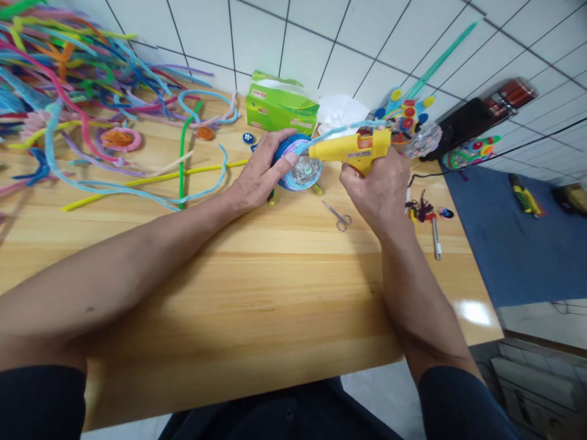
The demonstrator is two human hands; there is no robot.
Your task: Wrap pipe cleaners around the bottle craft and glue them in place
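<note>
Toward twelve o'clock on the pale wooden table (257, 293), before white square tiles (307, 36), the left hand (262, 176) grasps a round blue-rimmed clear container (306, 171), the right hand (383, 190) a yellow plastic glue gun (337, 148)

Yellow glue gun (342, 148), nearly level, at edge of blue-wrapped clear container (306, 172)

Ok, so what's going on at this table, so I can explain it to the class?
The person's right hand grips a yellow glue gun, its nozzle close to a round blue-and-purple piece that the left hand holds. Small scissors lie nearby, a green tissue pack sits behind, and colorful fuzzy stems are heaped to the left.
</note>
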